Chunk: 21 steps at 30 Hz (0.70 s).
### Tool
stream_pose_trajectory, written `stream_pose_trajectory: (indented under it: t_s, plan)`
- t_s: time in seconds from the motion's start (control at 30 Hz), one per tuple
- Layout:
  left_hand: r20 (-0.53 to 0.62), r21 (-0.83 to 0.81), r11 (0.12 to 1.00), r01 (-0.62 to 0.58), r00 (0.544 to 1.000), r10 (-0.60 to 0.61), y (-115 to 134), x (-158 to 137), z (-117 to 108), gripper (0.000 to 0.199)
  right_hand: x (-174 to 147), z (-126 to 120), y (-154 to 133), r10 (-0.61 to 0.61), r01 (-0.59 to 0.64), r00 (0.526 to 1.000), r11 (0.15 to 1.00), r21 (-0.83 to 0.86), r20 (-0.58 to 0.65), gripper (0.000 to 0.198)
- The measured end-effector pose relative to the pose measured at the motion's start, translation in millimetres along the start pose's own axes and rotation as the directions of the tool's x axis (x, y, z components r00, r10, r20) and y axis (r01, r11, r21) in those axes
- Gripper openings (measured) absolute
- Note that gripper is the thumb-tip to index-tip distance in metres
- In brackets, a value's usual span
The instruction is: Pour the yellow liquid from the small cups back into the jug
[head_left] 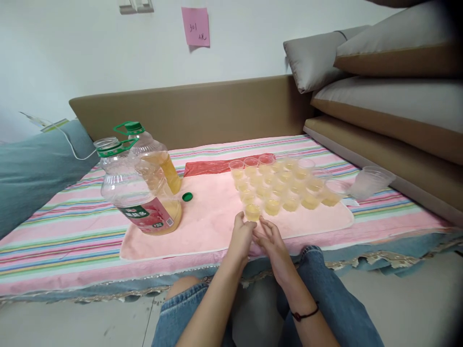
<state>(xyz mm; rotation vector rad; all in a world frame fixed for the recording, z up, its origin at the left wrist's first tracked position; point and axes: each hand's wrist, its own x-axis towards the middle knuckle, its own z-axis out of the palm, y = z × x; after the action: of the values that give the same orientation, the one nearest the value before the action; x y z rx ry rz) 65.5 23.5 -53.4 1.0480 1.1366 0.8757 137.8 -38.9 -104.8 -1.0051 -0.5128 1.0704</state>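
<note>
A clear plastic cup [252,212] of pale yellow liquid stands at the near left corner of a group of similar filled cups [290,204]. My left hand [241,236] is closed at its near left side, thumb and forefinger against it. From the near right, my right hand [272,241] has its bent fingertips on the same cup. Toward the left, an uncapped large bottle [144,212] with a pink and green label holds some yellow liquid. Behind it is a second bottle [170,171] with its green cap on. A loose green cap [187,196] lies nearby.
A pink towel [206,212] lies under the cups on a striped cloth [65,236]. Stacked clear cups [372,182] lie on their side at right. A red plastic strip [210,167] is behind the cups. Cushions [390,96] pile up at right, beside a brown backrest [188,113].
</note>
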Motion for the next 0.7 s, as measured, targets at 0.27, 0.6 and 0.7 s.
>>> stream_pose_trajectory:
  t_s: [0.27, 0.6, 0.7]
  plan:
    - [0.095, 0.518, 0.831, -0.206, 0.978, 0.183, 12.7, 0.5, -43.3, 0.02, -3.8, -50.8, -22.4, -0.037, 0.039, 0.999, 0.967, -0.252, 0.015, 0.055]
    - [0.413, 0.812, 0.328, -0.483, 0.872, 0.262, -17.8, -26.3, -47.1, 0.02, 9.2, -157.7, -130.7, -0.322, 0.174, 0.91, 0.869, -0.464, -0.261, 0.066]
    - [0.524, 0.806, 0.124, -0.578, 0.795, 0.306, -26.9, -24.5, -55.2, 0.022, 44.0, -199.1, -158.5, -0.522, 0.231, 0.771, 0.763, -0.604, -0.365, 0.067]
